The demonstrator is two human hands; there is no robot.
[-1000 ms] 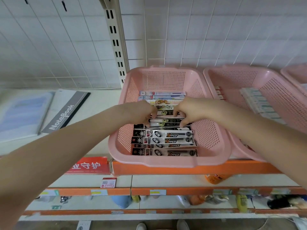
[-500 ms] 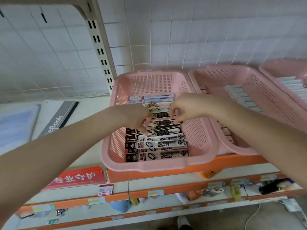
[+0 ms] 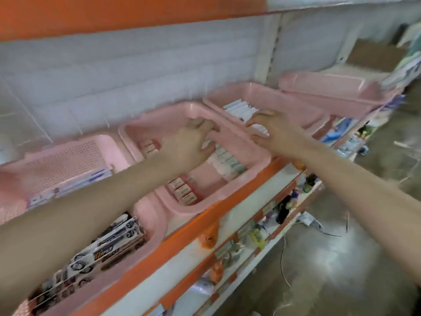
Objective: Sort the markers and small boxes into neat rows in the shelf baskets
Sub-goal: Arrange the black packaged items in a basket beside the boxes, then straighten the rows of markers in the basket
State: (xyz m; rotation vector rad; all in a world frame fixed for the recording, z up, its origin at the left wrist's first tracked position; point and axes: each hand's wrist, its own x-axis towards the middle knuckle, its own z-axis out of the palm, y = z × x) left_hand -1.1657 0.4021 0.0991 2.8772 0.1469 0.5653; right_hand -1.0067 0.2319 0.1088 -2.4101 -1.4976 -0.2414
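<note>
Both forearms are reaching out level over the shelf [image 3: 182,233] and angling right. The left hand [image 3: 189,142] is hovering palm-down in the second basket [image 3: 127,133], with its fingers bending over the row of white boxes [image 3: 225,160]. The right hand [image 3: 271,128] is arching over the rim shared with the third basket [image 3: 296,103], its fingertips pointing down near more pale boxes [image 3: 239,109]. Motion blur is hiding whether either hand is gripping anything. The marker packs [image 3: 114,245] are lying in rows in the nearest basket [image 3: 155,226], under the left forearm.
</note>
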